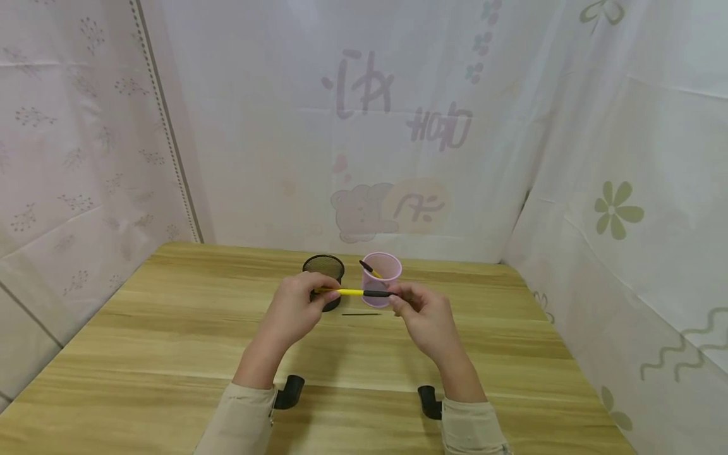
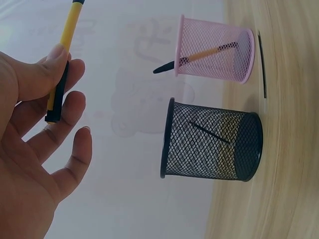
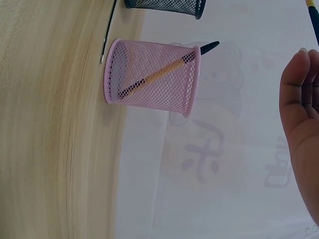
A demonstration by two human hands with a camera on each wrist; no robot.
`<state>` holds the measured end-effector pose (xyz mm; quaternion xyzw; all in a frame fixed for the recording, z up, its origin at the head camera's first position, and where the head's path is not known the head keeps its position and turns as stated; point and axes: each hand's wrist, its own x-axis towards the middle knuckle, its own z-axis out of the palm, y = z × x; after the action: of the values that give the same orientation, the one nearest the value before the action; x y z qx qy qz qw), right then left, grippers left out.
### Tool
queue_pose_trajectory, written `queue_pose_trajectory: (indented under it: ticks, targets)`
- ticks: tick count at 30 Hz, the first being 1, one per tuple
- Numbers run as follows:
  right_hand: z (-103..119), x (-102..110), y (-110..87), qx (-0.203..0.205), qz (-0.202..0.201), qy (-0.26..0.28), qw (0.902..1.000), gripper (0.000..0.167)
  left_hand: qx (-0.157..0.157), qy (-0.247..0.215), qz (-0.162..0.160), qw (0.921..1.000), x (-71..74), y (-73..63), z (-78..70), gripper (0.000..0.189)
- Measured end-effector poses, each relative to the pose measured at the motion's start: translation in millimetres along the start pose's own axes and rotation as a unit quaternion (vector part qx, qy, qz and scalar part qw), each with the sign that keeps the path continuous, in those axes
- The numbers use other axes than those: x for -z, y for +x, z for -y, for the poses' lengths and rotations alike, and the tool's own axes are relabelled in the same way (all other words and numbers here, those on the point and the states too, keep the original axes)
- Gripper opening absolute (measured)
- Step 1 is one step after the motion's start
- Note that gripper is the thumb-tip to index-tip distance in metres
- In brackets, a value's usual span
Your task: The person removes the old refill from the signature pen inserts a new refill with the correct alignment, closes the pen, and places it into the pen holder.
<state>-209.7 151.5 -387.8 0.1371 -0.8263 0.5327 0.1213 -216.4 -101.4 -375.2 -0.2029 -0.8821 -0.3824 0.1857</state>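
A yellow and black pen [image 1: 351,292] is held level between both hands above the table. My left hand [image 1: 296,306] pinches its yellow part; in the left wrist view the black clip shows beneath the thumb. My right hand [image 1: 429,319] pinches the black end with thumb and fingertips. Just beyond stand a black mesh pen cup [image 2: 199,159] on the left and a pink mesh pen cup [image 3: 159,94] on the right. A similar pen [image 3: 164,71] leans inside the pink cup, black end over the rim. On the table before the cups lies a thin dark refill [image 1: 361,314].
The wooden table [image 1: 142,354] reaches back to a printed white curtain [image 1: 256,158], with more curtains at both sides. A short dark line [image 2: 210,133] shows through the black cup's mesh. Black curved pieces [image 1: 291,392] jut from beside both sleeves.
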Motion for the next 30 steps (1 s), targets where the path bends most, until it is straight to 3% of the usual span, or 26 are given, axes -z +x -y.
queue_pose_trajectory:
  ticks: [12, 30]
  targets:
    - [1.9, 0.3, 0.1, 0.005, 0.001, -0.011, 0.9999, 0.010, -0.006, -0.003, 0.001, 1.0000, 0.4, 0.7, -1.4, 0.009]
    - [-1.6, -1.2, -1.5, 0.013, 0.008, -0.015, 0.9998, 0.025, -0.019, -0.005, -0.006, 0.9998, -2.7, 1.3, -1.4, 0.007]
